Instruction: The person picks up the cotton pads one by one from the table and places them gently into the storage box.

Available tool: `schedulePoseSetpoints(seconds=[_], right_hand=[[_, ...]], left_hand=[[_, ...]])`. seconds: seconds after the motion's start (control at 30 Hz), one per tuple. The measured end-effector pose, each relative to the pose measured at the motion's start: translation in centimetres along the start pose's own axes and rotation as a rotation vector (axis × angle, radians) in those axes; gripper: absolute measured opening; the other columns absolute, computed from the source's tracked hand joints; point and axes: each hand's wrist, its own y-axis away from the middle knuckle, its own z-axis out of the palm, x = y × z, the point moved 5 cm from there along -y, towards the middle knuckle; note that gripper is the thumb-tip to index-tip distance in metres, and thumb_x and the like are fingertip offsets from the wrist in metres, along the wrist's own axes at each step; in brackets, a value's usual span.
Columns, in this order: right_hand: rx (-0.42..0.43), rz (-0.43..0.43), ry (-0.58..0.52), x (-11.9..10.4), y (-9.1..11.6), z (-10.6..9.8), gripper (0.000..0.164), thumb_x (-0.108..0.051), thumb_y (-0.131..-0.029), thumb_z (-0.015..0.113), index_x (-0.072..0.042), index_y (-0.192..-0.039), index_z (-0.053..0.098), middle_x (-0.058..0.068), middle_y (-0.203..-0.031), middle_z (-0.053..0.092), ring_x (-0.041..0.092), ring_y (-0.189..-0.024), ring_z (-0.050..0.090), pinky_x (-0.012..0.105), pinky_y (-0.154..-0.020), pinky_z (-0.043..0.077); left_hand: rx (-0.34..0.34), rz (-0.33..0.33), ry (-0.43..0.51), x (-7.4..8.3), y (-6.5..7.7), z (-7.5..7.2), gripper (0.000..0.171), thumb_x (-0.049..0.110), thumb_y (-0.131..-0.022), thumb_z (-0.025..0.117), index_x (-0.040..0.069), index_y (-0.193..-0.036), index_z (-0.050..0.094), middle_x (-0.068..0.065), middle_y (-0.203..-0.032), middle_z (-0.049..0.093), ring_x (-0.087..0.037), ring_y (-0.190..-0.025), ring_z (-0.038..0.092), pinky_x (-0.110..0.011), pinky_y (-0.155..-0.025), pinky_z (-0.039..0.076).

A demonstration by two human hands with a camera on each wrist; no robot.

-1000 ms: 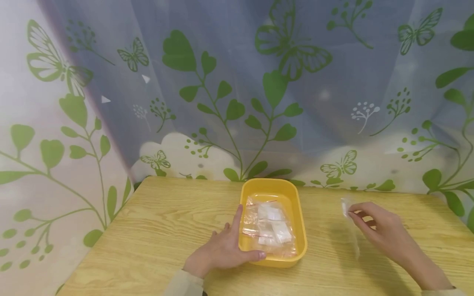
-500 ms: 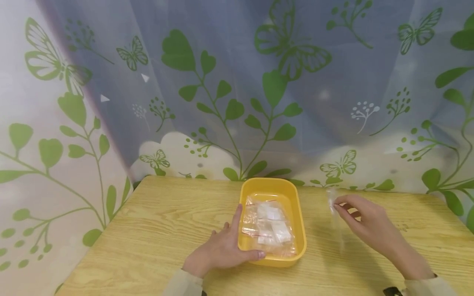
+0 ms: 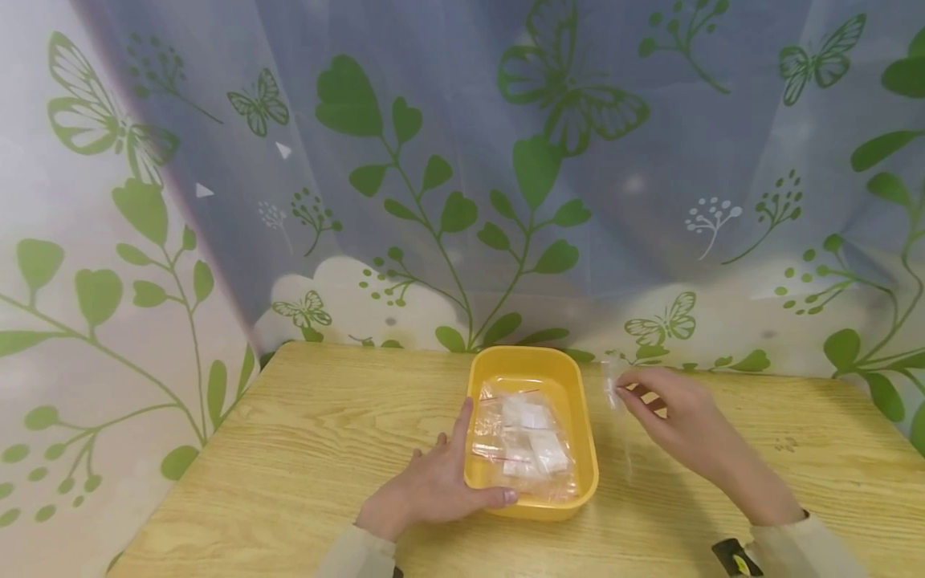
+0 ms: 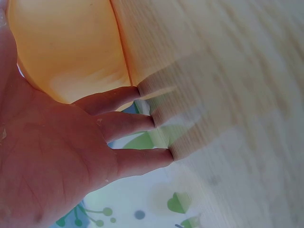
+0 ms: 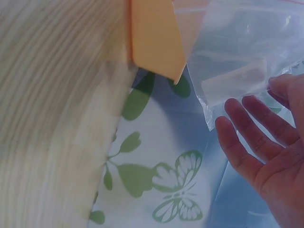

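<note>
A yellow plastic bin (image 3: 588, 449) stands on the wooden table, holding clear zip bags (image 3: 531, 425) with white contents and red seal lines. My left hand (image 3: 429, 486) lies spread against its near left corner, thumb over the near rim and index finger along the left side. Three straight fingers (image 4: 142, 160) of that hand reach down to the table in the left wrist view. Just right of the bin, my right hand (image 3: 675, 405) pinches a clear zip bag (image 5: 228, 76) between thumb and fingers. The bag hangs above the table with a small pale piece inside.
The light wood table (image 3: 325, 417) runs back to a blue and white curtain (image 3: 433, 160) printed with green leaves and butterflies. Another printed cloth (image 3: 94, 241) hangs along the left side. A dark band (image 3: 735, 556) sits near the right sleeve.
My right hand has moved left toward the bin, bringing the pinched zip bag with it. The left hand and the bin have stayed in place.
</note>
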Motion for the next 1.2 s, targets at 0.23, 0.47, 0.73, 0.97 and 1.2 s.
schedulePoseSetpoints(seconds=[0.23, 0.47, 0.73, 0.97, 1.2], right_hand=[[-0.007, -0.006, -0.032, -1.1, -1.1, 0.9, 0.030, 0.010, -0.082, 0.077, -0.014, -0.099, 0.071, -0.005, -0.091, 0.073, 0.003, -0.077, 0.066, 0.007, -0.067, 0.054], [0.034, -0.064, -0.070, -2.2, -2.3, 1.8, 0.028, 0.009, -0.079, 0.078, -0.011, -0.096, 0.071, -0.003, -0.092, 0.073, 0.009, -0.076, 0.070, 0.014, -0.066, 0.057], [0.026, -0.072, -0.098, -2.9, -3.5, 3.4, 0.022, 0.005, -0.082, 0.078, -0.011, -0.096, 0.071, -0.002, -0.093, 0.074, 0.010, -0.076, 0.071, 0.017, -0.064, 0.058], [0.022, -0.057, -0.105, -3.2, -4.3, 4.7, 0.018, 0.003, -0.084, 0.077, -0.010, -0.096, 0.071, 0.000, -0.091, 0.073, 0.011, -0.077, 0.071, 0.026, -0.061, 0.061], [0.034, -0.008, -0.064, -3.1, -4.9, 5.7, 0.015, 0.001, -0.084, 0.077, -0.008, -0.094, 0.072, 0.003, -0.088, 0.073, 0.014, -0.075, 0.072, 0.029, -0.059, 0.061]], left_hand=[[-0.005, -0.010, -0.010, 0.0, 0.1, 0.0, 0.130, 0.079, -0.079, 0.067, 0.026, -0.164, -0.017, -0.028, -0.155, 0.046, -0.052, -0.151, 0.029, -0.075, -0.120, 0.018], [-0.006, -0.011, -0.013, -0.1, 0.1, 0.0, 0.130, 0.079, -0.079, 0.067, 0.026, -0.164, -0.017, -0.028, -0.154, 0.047, -0.052, -0.150, 0.030, -0.075, -0.120, 0.019], [0.001, -0.008, -0.006, -0.2, -0.1, 0.0, 0.130, 0.079, -0.079, 0.067, 0.026, -0.164, -0.015, -0.030, -0.154, 0.046, -0.052, -0.150, 0.031, -0.075, -0.119, 0.019], [0.000, -0.010, 0.003, -0.2, -0.1, 0.0, 0.130, 0.078, -0.079, 0.068, 0.026, -0.164, -0.016, -0.029, -0.154, 0.046, -0.052, -0.150, 0.030, -0.076, -0.119, 0.019], [-0.005, -0.012, -0.010, -0.1, -0.1, 0.0, 0.129, 0.077, -0.080, 0.067, 0.025, -0.164, -0.017, -0.029, -0.154, 0.047, -0.053, -0.150, 0.030, -0.076, -0.119, 0.019]])
